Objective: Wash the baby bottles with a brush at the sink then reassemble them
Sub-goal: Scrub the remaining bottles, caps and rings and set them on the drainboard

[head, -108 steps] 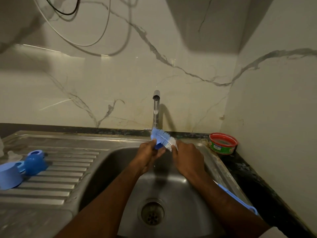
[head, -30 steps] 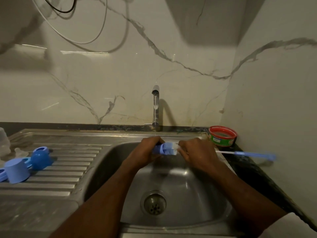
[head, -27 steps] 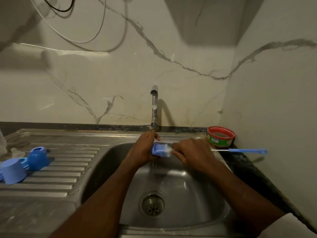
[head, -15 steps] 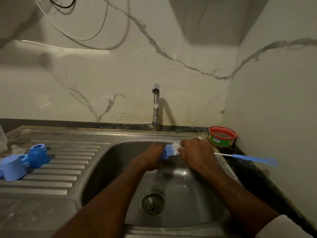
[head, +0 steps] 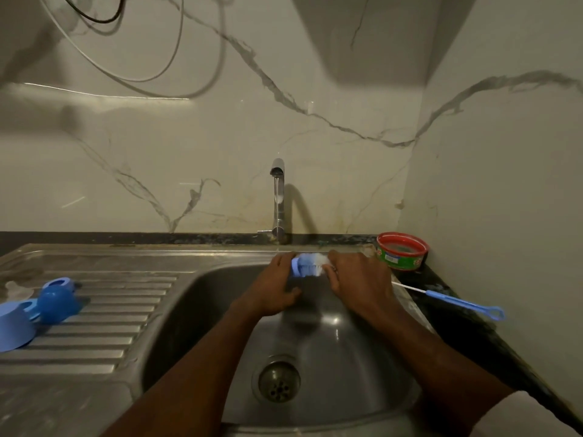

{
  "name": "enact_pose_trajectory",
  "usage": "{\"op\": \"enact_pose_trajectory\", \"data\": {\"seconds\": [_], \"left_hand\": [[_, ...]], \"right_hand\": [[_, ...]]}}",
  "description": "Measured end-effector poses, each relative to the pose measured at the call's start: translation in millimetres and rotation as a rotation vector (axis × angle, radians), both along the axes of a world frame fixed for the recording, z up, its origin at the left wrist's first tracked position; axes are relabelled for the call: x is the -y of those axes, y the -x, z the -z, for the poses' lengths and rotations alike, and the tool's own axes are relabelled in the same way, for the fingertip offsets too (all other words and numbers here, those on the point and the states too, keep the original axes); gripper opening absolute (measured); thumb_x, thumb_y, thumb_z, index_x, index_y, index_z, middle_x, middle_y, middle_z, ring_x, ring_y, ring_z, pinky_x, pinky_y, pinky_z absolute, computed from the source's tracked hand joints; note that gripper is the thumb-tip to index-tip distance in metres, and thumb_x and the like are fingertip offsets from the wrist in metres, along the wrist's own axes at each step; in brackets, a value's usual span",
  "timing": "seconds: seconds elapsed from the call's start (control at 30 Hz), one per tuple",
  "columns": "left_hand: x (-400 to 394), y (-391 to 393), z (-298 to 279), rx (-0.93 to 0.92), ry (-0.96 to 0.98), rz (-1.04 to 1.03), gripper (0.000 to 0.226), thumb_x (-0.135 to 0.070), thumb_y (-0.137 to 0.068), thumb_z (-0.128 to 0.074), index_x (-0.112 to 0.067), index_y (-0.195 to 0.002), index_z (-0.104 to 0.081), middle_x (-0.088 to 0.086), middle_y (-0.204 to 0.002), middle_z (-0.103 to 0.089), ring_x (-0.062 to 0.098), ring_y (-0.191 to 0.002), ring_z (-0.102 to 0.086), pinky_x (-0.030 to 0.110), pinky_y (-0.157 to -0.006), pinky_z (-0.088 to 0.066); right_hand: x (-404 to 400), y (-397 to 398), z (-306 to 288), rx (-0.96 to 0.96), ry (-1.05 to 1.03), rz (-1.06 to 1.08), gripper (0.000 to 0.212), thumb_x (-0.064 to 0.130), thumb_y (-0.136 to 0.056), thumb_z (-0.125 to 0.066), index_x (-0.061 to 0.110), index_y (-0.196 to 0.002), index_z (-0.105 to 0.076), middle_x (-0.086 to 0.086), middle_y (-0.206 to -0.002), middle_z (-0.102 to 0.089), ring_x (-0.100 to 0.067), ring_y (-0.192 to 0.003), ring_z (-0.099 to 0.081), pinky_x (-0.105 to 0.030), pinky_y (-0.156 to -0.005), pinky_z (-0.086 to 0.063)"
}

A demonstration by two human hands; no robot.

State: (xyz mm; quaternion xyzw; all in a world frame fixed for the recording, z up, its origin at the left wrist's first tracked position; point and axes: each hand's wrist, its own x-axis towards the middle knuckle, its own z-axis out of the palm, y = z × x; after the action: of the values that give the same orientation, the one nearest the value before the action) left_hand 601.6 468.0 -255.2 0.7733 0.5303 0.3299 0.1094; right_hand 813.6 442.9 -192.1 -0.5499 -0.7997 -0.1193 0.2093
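Note:
Over the sink basin (head: 202,298), my left hand (head: 274,291) grips a small blue bottle part (head: 295,269) under the thin stream from the tap (head: 278,200). The blue-and-white bristles of the bottle brush (head: 312,265) are pushed against that part. My right hand (head: 359,282) holds the brush just behind the bristles. Its wire and blue handle (head: 457,302) stick out to the right over the dark counter. What the blue part is exactly, I cannot make out.
On the ribbed drainboard at the left lie a light blue cap (head: 14,324), a darker blue domed piece (head: 60,301) and a clear teat (head: 15,290). A red-rimmed green soap tub (head: 402,251) sits in the back right corner. The drain (head: 279,380) lies below my hands.
The brush head has shifted slightly between my hands, with more of its bristles showing. Both hands stay at the same spot under the tap.

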Motion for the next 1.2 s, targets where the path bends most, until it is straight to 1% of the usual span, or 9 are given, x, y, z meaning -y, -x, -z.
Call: {"op": "enact_pose_trajectory", "data": {"seconds": [0.1,0.23,0.37,0.47,0.6,0.7,0.9,1.1,1.2], "left_hand": [[1,8,-3,-0.062,-0.178,-0.093,0.048,-0.025,-0.086,-0.078,-0.023,-0.130,-0.058,0.000,-0.130,-0.061,0.015,-0.117,-0.057,0.031,-0.102,-0.047],[-1,25,-3,-0.043,-0.267,-0.239,0.054,-0.039,-0.065,-0.091,-0.023,-0.104,-0.057,-0.004,-0.108,-0.055,0.011,-0.092,-0.053,0.027,-0.077,-0.050],[-3,21,5,0.008,-0.085,-0.101,0.063,-0.049,-0.071,-0.086,-0.025,-0.121,-0.055,-0.004,-0.124,-0.049,0.009,-0.107,-0.051,0.029,-0.093,-0.049],[-3,9,9,0.009,0.057,0.048,0.061,-0.039,-0.088,-0.075,-0.023,-0.141,-0.049,0.001,-0.142,-0.053,0.014,-0.128,-0.050,0.036,-0.112,-0.041],[-4,11,5,-0.057,-0.187,-0.079,0.041,-0.032,-0.084,-0.079,-0.027,-0.120,-0.059,-0.006,-0.119,-0.062,0.007,-0.105,-0.057,0.031,-0.095,-0.052],[-2,19,2,-0.140,-0.256,-0.215,0.053,-0.047,-0.069,-0.085,-0.031,-0.107,-0.051,-0.010,-0.110,-0.051,0.006,-0.096,-0.049,0.028,-0.081,-0.050],[5,9,5,-0.070,0.086,0.032,0.057,-0.033,-0.088,-0.077,-0.023,-0.137,-0.050,-0.001,-0.136,-0.056,0.012,-0.124,-0.053,0.035,-0.109,-0.044],[7,20,-4,-0.194,-0.094,-0.253,0.045,-0.034,-0.083,-0.080,-0.022,-0.123,-0.064,0.002,-0.124,-0.060,0.016,-0.111,-0.056,0.030,-0.096,-0.047],[12,7,-6,-0.241,-0.059,-0.126,0.046,-0.033,-0.086,-0.078,-0.022,-0.127,-0.061,0.000,-0.125,-0.061,0.015,-0.112,-0.057,0.028,-0.095,-0.046]], "right_hand": [[1,-1,5,0.023,-0.022,0.025,0.033,0.051,-0.100,-0.051,0.031,-0.122,-0.063,0.004,-0.105,-0.070,-0.015,-0.093,-0.064,-0.033,-0.081,-0.051],[8,12,9,0.020,0.084,-0.174,0.036,0.055,-0.098,-0.051,0.034,-0.124,-0.064,0.003,-0.104,-0.071,-0.014,-0.088,-0.064,-0.033,-0.082,-0.054],[-2,17,9,0.070,0.113,-0.114,0.037,0.052,-0.099,-0.053,0.031,-0.128,-0.061,0.003,-0.108,-0.069,-0.015,-0.093,-0.064,-0.034,-0.089,-0.052],[-8,8,2,0.078,0.149,0.026,0.035,0.046,-0.099,-0.058,0.025,-0.127,-0.059,-0.001,-0.116,-0.066,-0.017,-0.101,-0.064,-0.034,-0.091,-0.049],[-1,-6,4,0.052,0.113,0.043,0.031,0.048,-0.101,-0.051,0.029,-0.121,-0.063,0.001,-0.111,-0.069,-0.018,-0.100,-0.064,-0.033,-0.084,-0.048],[2,8,9,0.041,0.181,-0.085,0.036,0.053,-0.100,-0.050,0.032,-0.125,-0.064,0.002,-0.107,-0.070,-0.016,-0.093,-0.064,-0.033,-0.084,-0.052],[-3,8,6,0.070,0.093,-0.041,0.035,0.053,-0.099,-0.053,0.033,-0.127,-0.059,0.004,-0.113,-0.069,-0.016,-0.099,-0.064,-0.035,-0.091,-0.051],[1,-11,0,0.059,0.060,-0.117,0.037,0.051,-0.097,-0.053,0.039,-0.132,-0.059,0.006,-0.121,-0.070,-0.017,-0.110,-0.063,-0.033,-0.090,-0.045],[0,-5,5,0.075,0.088,-0.092,0.037,0.051,-0.097,-0.054,0.039,-0.132,-0.058,0.006,-0.118,-0.069,-0.015,-0.105,-0.063,-0.036,-0.093,-0.048]]}}
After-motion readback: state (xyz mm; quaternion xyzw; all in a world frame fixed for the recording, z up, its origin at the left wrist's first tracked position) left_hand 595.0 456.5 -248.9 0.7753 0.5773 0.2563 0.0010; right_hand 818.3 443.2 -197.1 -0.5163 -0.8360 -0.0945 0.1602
